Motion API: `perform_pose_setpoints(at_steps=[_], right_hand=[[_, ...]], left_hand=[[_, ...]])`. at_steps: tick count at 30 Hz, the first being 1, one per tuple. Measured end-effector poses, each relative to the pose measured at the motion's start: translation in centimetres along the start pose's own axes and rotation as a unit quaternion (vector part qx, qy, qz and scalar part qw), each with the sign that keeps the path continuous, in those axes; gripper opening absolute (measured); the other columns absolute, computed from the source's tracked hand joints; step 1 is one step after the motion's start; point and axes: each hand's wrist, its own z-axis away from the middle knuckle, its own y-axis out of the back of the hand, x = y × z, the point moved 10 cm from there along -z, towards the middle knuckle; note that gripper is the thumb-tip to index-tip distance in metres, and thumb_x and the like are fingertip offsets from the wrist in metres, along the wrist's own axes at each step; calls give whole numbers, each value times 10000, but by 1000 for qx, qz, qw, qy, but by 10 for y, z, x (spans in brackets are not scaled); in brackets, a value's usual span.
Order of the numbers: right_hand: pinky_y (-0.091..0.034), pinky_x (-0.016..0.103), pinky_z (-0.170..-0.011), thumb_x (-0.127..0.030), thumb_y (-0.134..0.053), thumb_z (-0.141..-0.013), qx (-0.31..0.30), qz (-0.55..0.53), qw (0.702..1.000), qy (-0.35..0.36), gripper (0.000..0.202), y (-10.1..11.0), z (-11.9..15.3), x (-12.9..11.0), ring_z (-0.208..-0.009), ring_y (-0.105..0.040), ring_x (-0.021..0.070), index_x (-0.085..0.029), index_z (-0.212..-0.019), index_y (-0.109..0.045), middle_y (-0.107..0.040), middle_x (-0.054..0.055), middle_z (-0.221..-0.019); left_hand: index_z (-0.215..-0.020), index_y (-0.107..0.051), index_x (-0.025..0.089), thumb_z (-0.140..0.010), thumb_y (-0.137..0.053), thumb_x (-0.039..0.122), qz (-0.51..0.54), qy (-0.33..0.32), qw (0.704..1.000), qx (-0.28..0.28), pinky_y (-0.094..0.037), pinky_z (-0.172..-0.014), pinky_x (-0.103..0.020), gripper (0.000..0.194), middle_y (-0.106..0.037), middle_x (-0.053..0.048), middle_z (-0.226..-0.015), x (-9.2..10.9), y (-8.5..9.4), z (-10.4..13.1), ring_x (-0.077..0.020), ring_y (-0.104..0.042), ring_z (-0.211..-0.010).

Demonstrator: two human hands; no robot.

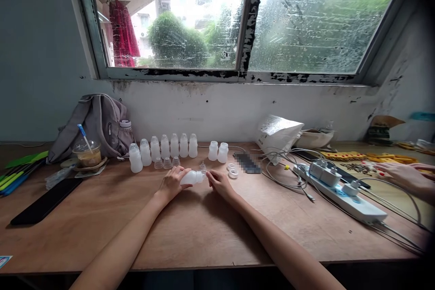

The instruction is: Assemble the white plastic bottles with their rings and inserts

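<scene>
Bottle [190,177] is lying on its side in the left hand [174,181], over the middle of the surface [183,235]. That hand is curling around it. The right hand [218,183] is bending its fingers near the bottle's mouth; I cannot tell if it is pinching anything. Toward the back edge, seven bottles [165,148] are already wearing clear caps. Two bottles [223,154], right of them, are standing without caps, so they look unfinished. Three loose caps [167,163] are sitting before the row, and white rings [233,176] are lying beside the right hand.

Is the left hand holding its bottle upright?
No, the left hand holds the bottle sideways, its neck toward the right hand.
</scene>
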Motion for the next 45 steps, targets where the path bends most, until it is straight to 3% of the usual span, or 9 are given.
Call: perform_pose_setpoints(at_steps=[6,10,13,18,25,31,35,41,45], right_hand=[[-311,204,-373,-516,-331,-807,-24,11,999,-20,457,-3,-1,3,-338,-399,79,-177,-532,-463,-467,-28,-435],[-383,214,-445,-498,-460,-748,-34,3,999,-6,357,-2,0,-6,-456,-478,86,-184,-896,-546,-574,1,-697],[-432,246,-589,-437,-601,-656,-54,26,997,49,510,-6,3,-21,-674,-537,127,-227,-1102,-468,-576,41,-913],[-386,260,-636,-403,-610,-651,-58,133,983,113,305,-12,8,-32,-697,-496,156,-181,-855,-563,-566,33,-773],[-225,204,-465,-459,-511,-718,-96,70,993,25,342,-20,10,-24,-496,-322,84,-163,-557,-458,-373,-41,-522],[-171,218,-452,-430,-523,-695,-87,-7,996,-2,360,-22,12,-35,-472,-263,68,-153,-487,-426,-296,-49,-484],[-191,221,-447,-406,-512,-699,-78,-43,996,-28,348,-22,12,-32,-457,-295,67,-145,-477,-453,-326,-45,-460],[-233,214,-437,-412,-521,-710,-56,-59,996,-43,344,-20,11,-22,-456,-352,72,-138,-503,-499,-388,-31,-467],[-290,202,-423,-481,-470,-749,-23,-78,996,-27,369,-16,11,-26,-462,-401,75,-143,-612,-523,-460,-15,-544]], left_hand=[[-1123,-486,290,-683,-571,493,12,0,1000,-1,-421,-742,-312,492,-535,-35,-944,-1,0,0,-196,-502,-848],[-1125,-486,286,-694,-563,489,10,-2,1000,-7,-417,-757,-315,482,-537,-39,-952,0,1,0,-196,-504,-860],[-1126,-489,282,-698,-561,482,19,-16,1000,-2,-420,-763,-322,478,-536,-49,-962,4,3,0,-205,-505,-873],[-1105,-508,283,-700,-598,376,10,-41,999,-6,-424,-757,-327,425,-539,-48,-959,9,2,-1,-211,-508,-860],[-1129,-481,294,-688,-628,317,4,-79,997,-9,-420,-793,-352,465,-533,-43,-982,17,10,1,-214,-503,-878],[-1119,-493,254,-751,-548,370,19,-116,992,53,-430,-789,-353,390,-548,-60,-952,26,31,5,-203,-509,-868],[-1099,-504,224,-774,-513,380,2,-128,988,86,-442,-774,-344,360,-548,-66,-927,30,33,7,-194,-518,-851],[-1101,-492,211,-768,-524,370,-12,-115,991,67,-438,-783,-355,371,-551,-77,-948,29,26,6,-212,-519,-875],[-1089,-484,192,-754,-534,387,41,-57,996,50,-423,-796,-364,391,-561,-95,-992,19,21,2,-240,-519,-920]])
